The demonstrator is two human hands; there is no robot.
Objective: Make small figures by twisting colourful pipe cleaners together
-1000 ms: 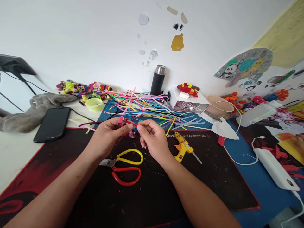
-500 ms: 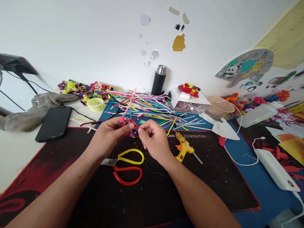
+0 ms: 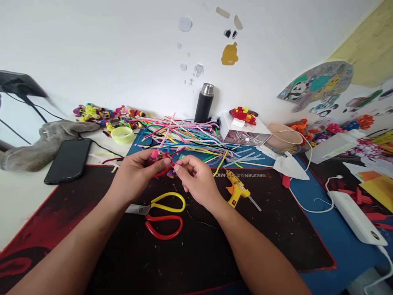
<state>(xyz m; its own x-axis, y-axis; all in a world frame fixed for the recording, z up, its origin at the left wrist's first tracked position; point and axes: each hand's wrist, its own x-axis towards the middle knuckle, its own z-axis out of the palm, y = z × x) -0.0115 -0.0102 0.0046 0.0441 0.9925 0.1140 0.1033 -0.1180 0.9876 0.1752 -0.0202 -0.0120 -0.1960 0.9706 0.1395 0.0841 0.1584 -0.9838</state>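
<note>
My left hand [image 3: 136, 174] and my right hand [image 3: 198, 180] meet above the black and red desk mat [image 3: 92, 229]. Between their fingertips is a small pipe cleaner piece [image 3: 164, 164] in red, pink and purple. The left fingers wrap round its pink end, and the right thumb and forefinger pinch the red strand. Just below the hands lie scissors [image 3: 161, 213] with one yellow and one red handle. A yellow glue gun [image 3: 236, 188] rests to the right of my right wrist.
A heap of coloured pipe cleaners [image 3: 187, 137] lies behind the hands, with a black flask [image 3: 204, 104] at the wall. A black phone [image 3: 67, 159] and a grey cloth [image 3: 46, 143] are at left. A white box [image 3: 245, 131], a bowl [image 3: 284, 139] and a white charger [image 3: 356, 217] are at right.
The right fingers have shifted slightly left along the red strand, closer to the left thumb. Both hands stay in place above the scissors.
</note>
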